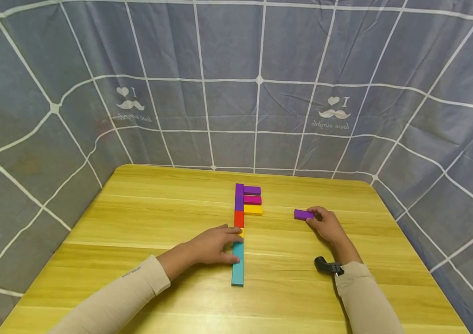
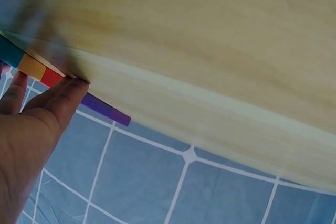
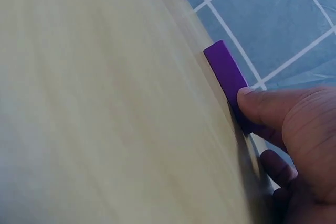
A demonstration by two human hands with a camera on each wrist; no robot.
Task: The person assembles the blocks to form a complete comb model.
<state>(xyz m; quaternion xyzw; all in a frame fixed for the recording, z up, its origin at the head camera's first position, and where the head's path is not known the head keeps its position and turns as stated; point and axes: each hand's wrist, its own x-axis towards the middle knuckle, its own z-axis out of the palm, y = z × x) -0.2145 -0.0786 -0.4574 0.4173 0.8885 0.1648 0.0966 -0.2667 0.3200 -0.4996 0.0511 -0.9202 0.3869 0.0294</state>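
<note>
A straight column of coloured blocks runs down the middle of the table: purple (image 1: 239,197) at the far end, then red (image 1: 239,219), yellow partly covered by fingers, and teal (image 1: 238,274) nearest me. My left hand (image 1: 213,246) rests on the column, fingertips by the yellow block and thumb on the teal. On the column's right side, purple (image 1: 252,190), magenta (image 1: 252,200) and yellow (image 1: 253,210) blocks stick out sideways, one below another. Farther right, my right hand (image 1: 329,228) pinches a separate purple block (image 3: 224,72) by its right end, thumb on its face.
The wooden table (image 1: 144,199) has rounded far corners. A grey curtain (image 1: 228,106) with white grid lines surrounds it at the back and both sides. A small black device (image 1: 326,266) is strapped to the right wrist.
</note>
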